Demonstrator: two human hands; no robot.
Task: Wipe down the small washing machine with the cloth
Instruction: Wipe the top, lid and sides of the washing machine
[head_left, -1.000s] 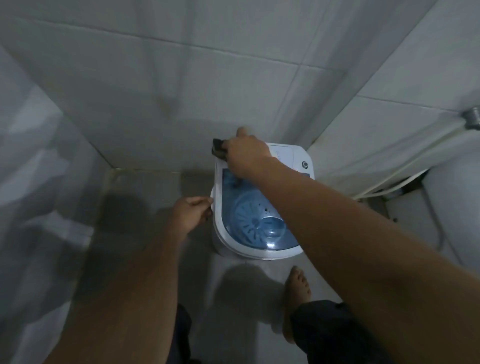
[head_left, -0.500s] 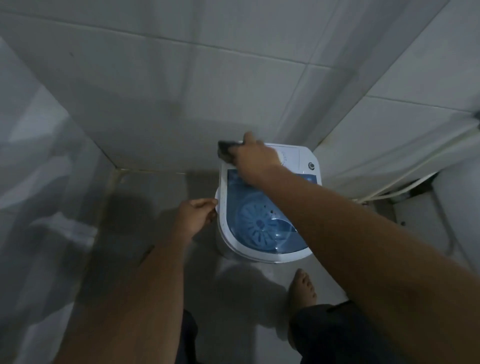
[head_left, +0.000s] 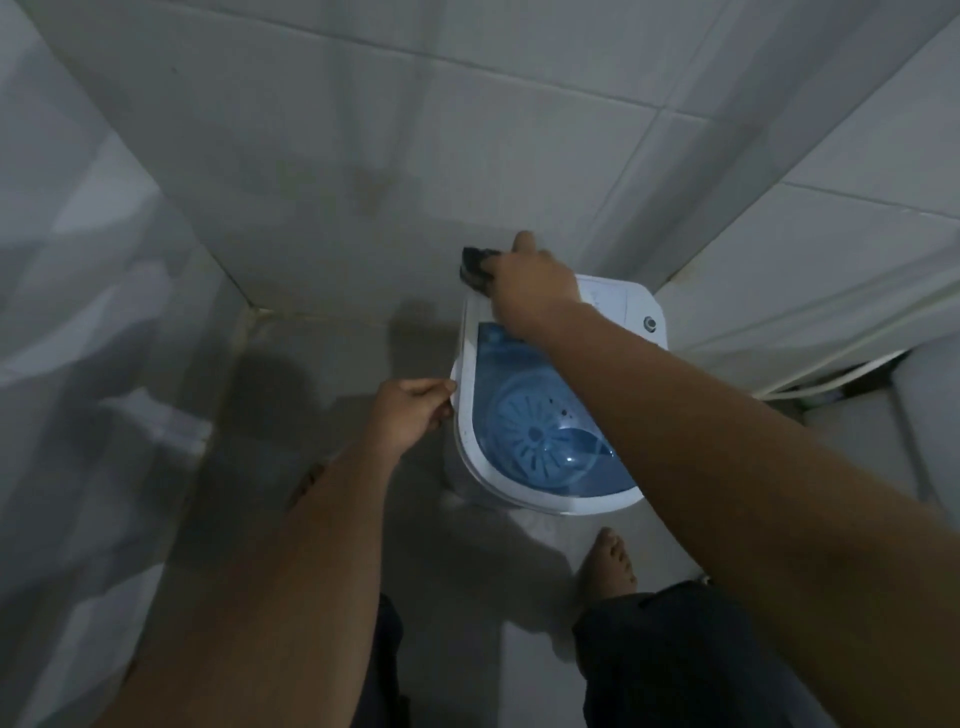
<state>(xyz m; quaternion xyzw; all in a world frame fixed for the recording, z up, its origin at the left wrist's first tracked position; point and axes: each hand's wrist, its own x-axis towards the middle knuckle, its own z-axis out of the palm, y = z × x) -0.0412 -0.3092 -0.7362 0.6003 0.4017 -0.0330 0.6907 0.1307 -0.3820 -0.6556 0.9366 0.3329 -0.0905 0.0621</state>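
The small white washing machine (head_left: 639, 306) stands on the tiled floor in the room's corner, its blue see-through lid (head_left: 540, 426) shut over the ribbed drum base. My right hand (head_left: 530, 288) presses a dark cloth (head_left: 475, 266) onto the machine's far left top corner, beside the wall. My left hand (head_left: 410, 413) grips the machine's left rim, fingers curled around the edge. A round knob (head_left: 649, 323) sits on the control panel at the far right.
Tiled walls close in behind and on both sides. A white hose (head_left: 852, 371) runs along the right wall down toward the floor. My bare right foot (head_left: 610, 564) stands just in front of the machine.
My right hand has held the cloth at the machine's far left corner with only a slight shift toward the wall. The left hand keeps its hold on the rim. My view moved a little.
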